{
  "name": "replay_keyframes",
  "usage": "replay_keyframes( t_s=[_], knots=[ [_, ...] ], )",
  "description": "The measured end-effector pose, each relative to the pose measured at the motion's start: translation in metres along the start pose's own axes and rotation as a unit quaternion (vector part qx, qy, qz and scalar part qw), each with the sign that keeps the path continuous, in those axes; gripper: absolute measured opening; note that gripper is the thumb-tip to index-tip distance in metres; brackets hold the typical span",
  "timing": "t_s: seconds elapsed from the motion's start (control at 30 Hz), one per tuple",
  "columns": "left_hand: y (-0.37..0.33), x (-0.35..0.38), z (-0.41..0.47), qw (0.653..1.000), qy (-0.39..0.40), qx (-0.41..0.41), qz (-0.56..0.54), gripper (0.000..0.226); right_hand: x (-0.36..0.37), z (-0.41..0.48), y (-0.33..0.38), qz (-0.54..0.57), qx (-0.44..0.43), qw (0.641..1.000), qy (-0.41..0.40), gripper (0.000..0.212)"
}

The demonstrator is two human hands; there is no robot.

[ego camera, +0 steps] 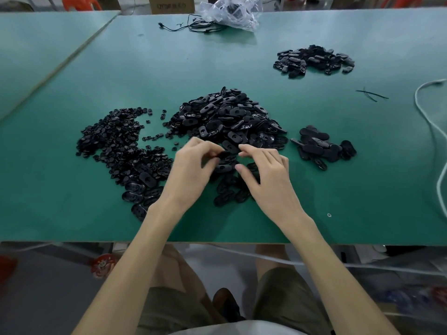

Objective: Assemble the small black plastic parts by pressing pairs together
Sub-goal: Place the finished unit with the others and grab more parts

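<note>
Mid-assembly at the green table (314,189). The left hand (191,165) is pinching one black part (223,154) between thumb and fingertips, just above the near edge of the central heap of oval shells (229,117). The right hand (266,172) is reaching in beside it with fingers bent; whether it is gripping a mating piece cannot be told. To the right, the near heap (321,148) and the far heap (314,59) are probably holding finished pairs. The central heap and the pile of small inserts (113,141) are dwarfing them, suggesting most of the work is left.
</note>
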State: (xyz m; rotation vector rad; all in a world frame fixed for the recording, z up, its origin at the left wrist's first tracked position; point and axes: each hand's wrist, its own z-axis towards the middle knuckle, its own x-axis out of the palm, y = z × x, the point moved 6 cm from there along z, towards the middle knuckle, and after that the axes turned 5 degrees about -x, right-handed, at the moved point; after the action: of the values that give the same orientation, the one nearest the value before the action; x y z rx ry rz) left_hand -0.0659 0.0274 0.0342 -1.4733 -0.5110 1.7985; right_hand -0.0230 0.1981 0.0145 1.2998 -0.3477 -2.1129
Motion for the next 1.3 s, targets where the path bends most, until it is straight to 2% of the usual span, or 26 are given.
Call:
replay_keyframes(
  t_s=[0.1, 0.23, 0.4, 0.5, 0.6, 0.67, 0.87, 1.1, 1.3],
  knots=[
    [-0.018, 0.009, -0.009, 0.997, 0.048, 0.053, -0.031, 0.027, -0.002, 0.0, -0.001, 0.022, -0.002, 1.0, -0.022, 0.022],
    [-0.017, 0.007, -0.005, 0.998, 0.05, 0.03, -0.034, 0.023, -0.007, -0.002, -0.008, 0.062, 0.028, 0.996, -0.063, 0.008],
    [0.026, -0.03, 0.02, 0.99, -0.034, -0.075, 0.114, 0.023, -0.008, -0.003, -0.009, 0.093, 0.054, 0.992, -0.061, 0.01],
    [0.052, -0.042, 0.031, 0.971, -0.025, -0.131, 0.197, 0.026, -0.009, -0.003, -0.006, 0.086, 0.051, 0.993, -0.059, 0.01],
    [0.057, -0.037, 0.034, 0.964, 0.005, -0.13, 0.232, 0.031, -0.01, -0.002, -0.005, 0.085, 0.053, 0.994, -0.048, 0.011],
    [0.054, -0.033, 0.032, 0.963, -0.006, -0.104, 0.248, 0.028, -0.009, -0.002, -0.005, 0.083, 0.052, 0.994, -0.043, 0.011],
    [0.049, -0.031, 0.027, 0.97, -0.045, -0.088, 0.222, 0.015, -0.011, -0.003, -0.004, 0.087, 0.058, 0.993, -0.046, 0.013],
    [0.046, -0.036, 0.024, 0.968, -0.064, -0.086, 0.225, 0.015, -0.011, -0.002, -0.004, 0.086, 0.063, 0.993, -0.044, 0.015],
    [0.049, -0.036, 0.021, 0.97, -0.039, -0.106, 0.213, 0.012, -0.009, -0.002, -0.006, 0.093, 0.068, 0.992, -0.047, 0.015]
  ],
)
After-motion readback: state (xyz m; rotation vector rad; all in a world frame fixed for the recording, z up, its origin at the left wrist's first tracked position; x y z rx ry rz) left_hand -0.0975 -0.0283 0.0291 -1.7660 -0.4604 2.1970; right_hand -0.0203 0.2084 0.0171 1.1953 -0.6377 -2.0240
